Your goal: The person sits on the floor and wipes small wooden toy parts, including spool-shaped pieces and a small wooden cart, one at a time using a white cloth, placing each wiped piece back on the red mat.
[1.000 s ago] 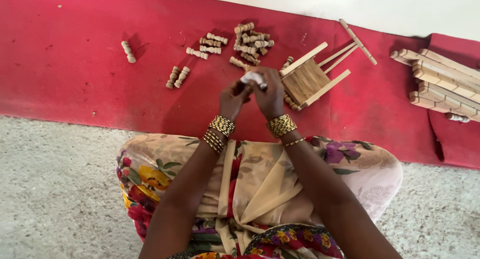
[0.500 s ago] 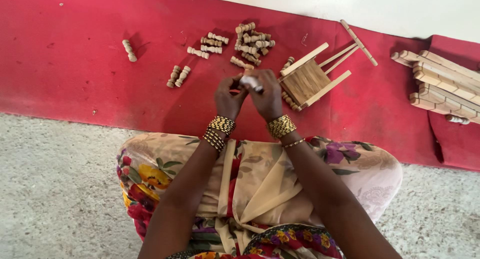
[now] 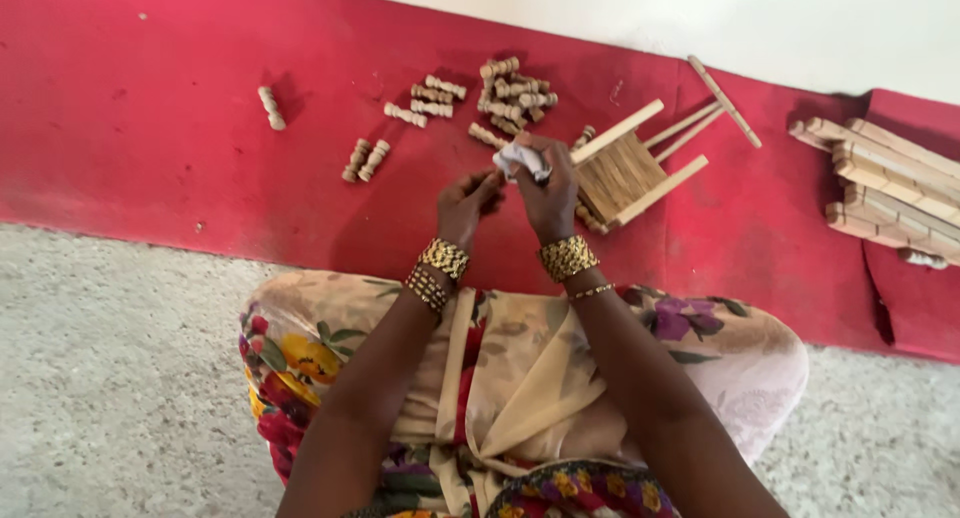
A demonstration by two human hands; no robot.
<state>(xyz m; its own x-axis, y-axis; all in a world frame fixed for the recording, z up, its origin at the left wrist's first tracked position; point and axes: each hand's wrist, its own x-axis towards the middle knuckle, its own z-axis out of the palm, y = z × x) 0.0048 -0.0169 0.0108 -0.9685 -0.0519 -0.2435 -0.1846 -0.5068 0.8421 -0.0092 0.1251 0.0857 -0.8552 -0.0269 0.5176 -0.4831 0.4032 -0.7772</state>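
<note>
My left hand [image 3: 464,204] and my right hand [image 3: 549,193] are raised together over a red mat [image 3: 200,168], both wearing gold bangles. A crumpled white cloth [image 3: 520,160] sits at my right hand's fingertips, gripped there. My left hand's fingers are curled close beside it; whether they hold a small piece is hidden. Just right of my hands lies a small wooden frame with a woven seat [image 3: 625,173], tilted on the mat. Several turned wooden spindles [image 3: 515,93] lie in a heap just beyond my hands.
More spindles lie scattered left: a pair [image 3: 366,160], a single one [image 3: 271,108]. A loose wooden stick [image 3: 724,101] lies behind the frame. Stacked wooden slats [image 3: 890,183] sit at far right. Grey floor [image 3: 110,378] surrounds my lap, covered in floral fabric [image 3: 520,378].
Both hands stay together over the mat with small shifts. The white cloth has moved more onto my right hand's fingertips, and my left fingers have drawn slightly away from it.
</note>
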